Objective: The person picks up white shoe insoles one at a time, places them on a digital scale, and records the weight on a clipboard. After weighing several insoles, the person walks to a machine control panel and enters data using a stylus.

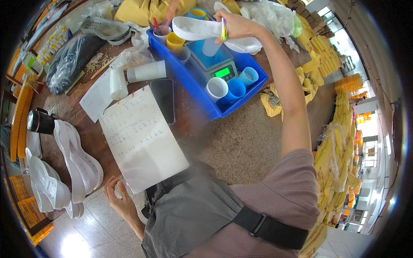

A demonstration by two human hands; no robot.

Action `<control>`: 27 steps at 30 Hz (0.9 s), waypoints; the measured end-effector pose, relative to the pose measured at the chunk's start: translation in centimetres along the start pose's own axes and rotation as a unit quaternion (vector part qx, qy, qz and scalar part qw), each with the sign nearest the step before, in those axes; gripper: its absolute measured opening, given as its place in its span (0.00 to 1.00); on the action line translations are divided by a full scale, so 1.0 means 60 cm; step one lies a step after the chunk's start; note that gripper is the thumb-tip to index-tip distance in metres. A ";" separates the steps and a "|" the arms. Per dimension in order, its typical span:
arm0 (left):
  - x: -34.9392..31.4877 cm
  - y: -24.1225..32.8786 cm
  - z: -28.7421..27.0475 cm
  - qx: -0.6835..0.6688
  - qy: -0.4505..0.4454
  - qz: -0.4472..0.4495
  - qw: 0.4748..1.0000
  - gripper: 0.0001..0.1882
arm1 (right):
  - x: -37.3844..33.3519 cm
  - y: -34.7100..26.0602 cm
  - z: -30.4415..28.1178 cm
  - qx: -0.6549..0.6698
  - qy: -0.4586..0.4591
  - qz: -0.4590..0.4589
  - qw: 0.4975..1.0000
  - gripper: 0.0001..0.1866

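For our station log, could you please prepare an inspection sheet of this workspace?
Surface: brown table, with pale crumbs scattered at the upper left.
Job's things: open notebook with handwriting; blue tray holding a lit scale and cups; white shoe-shaped piece over the tray.
Clutter: white footwear parts at left, plastic-wrapped dark bundle, loose paper.
Hands: right hand holds a pen; whether it also grips the white piece is unclear. Left hand, loosely curled, is by the notebook's lower left corner; contact unclear.
Cables: nothing seen.
Surroundings: yellow sacks stacked at right; tiled floor at lower left.

No readable text; illegible notebook handwriting (140, 127)
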State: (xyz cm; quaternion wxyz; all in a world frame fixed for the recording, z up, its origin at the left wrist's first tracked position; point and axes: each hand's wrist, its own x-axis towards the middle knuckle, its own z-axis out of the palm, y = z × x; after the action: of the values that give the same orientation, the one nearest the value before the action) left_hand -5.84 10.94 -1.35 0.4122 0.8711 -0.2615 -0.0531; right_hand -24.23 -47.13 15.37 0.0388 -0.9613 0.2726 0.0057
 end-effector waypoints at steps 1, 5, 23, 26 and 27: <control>-0.001 0.000 0.000 0.007 0.001 -0.005 1.000 0.19 | -0.001 0.000 0.000 0.000 -0.001 0.000 1.000 0.41; -0.003 0.004 0.003 -0.007 -0.001 0.001 1.000 0.19 | -0.004 0.002 0.001 0.005 0.002 -0.011 1.000 0.41; 0.018 0.033 0.003 -0.158 -0.051 -0.005 0.986 0.17 | -0.018 -0.124 -0.036 -0.105 0.096 -0.167 0.976 0.28; 0.042 0.070 0.011 -0.317 -0.117 -0.049 0.940 0.20 | -0.041 -0.249 -0.039 -0.102 0.071 -0.334 0.935 0.23; 0.047 0.086 0.018 -0.408 -0.137 -0.075 0.900 0.26 | -0.053 -0.294 -0.032 -0.113 0.047 -0.361 0.925 0.21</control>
State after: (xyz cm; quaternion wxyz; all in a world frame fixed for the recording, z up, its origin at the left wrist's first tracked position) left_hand -5.90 6.10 2.12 0.6864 0.6278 -0.2046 -0.3047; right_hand -17.68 -30.67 18.64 -0.0835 -0.9919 -0.0934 -0.0230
